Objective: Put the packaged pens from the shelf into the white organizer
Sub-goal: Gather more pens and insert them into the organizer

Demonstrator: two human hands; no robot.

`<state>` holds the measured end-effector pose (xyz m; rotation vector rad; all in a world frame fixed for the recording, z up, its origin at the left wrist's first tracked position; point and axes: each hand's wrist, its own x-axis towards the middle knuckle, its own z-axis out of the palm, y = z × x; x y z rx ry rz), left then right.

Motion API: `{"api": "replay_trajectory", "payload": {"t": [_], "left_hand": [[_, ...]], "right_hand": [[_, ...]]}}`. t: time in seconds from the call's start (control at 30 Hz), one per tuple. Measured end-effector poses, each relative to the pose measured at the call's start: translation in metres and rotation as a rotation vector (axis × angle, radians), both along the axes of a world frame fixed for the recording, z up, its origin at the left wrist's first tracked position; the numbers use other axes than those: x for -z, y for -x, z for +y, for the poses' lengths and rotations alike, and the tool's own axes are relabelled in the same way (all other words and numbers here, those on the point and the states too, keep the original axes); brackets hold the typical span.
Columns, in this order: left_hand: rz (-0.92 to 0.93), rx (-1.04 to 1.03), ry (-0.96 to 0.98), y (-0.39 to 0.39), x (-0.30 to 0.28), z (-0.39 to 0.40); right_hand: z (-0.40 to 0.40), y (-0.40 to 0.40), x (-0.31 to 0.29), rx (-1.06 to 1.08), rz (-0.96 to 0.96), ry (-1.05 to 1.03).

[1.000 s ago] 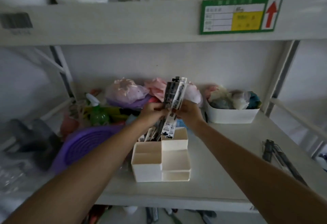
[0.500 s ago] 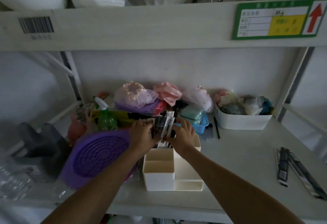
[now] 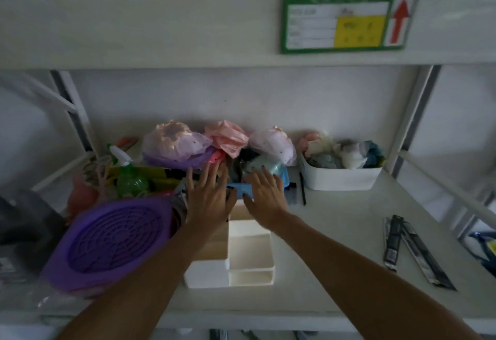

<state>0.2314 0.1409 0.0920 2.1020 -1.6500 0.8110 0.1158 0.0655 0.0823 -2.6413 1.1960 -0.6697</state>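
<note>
While both hands hover flat over the rear of the white organizer, neither one grips anything: the left hand and the right hand have fingers spread and palms down. Whether pens already sit in the rear compartments cannot be told, since the hands cover them. The front compartments, nearer the person than the hands, look empty.

Two packaged pens lie flat on the shelf, well to the right of the right hand and apart from the organizer. Judged step: release finished, next fetch pending.

Notes for doing it well:
- Send the right hand, as the nearer one, and pinch both slim packs together at mid-length.
- Packs are long and flat, so tip them upright before lowering and feed the narrow end into a tall compartment.
- Keep the left hand on the organizer wall; it looks light and may slide.
- Clutter sits just beyond the fingertips, including a blue basket; avoid sweeping it.
</note>
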Motion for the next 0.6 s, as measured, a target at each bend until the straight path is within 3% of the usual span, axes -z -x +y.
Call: {"api": "replay_trajectory", "payload": {"t": [0.17, 0.3, 0.4, 0.47, 0.6], "left_hand": [[0.190, 0.133, -0.164, 0.115, -0.007, -0.052], [0.741, 0.087, -0.383, 0.216, 0.041, -0.095], [0.965, 0.058, -0.588, 0.294, 0.079, -0.116], [1.003, 0.019, -0.631, 0.337, 0.096, -0.124], [0.813, -0.098, -0.670, 0.385, 0.114, -0.131]], "right_hand": [[-0.036, 0.085, -0.008, 0.197, 0.018, -0.044], [-0.057, 0.191, 0.030, 0.436, -0.037, -0.350], [-0.066, 0.271, 0.068, 0.612, -0.045, -0.497], [-0.073, 0.310, 0.082, 0.700, -0.051, -0.584], [-0.095, 0.357, 0.098, 0.726, -0.064, -0.727]]}}
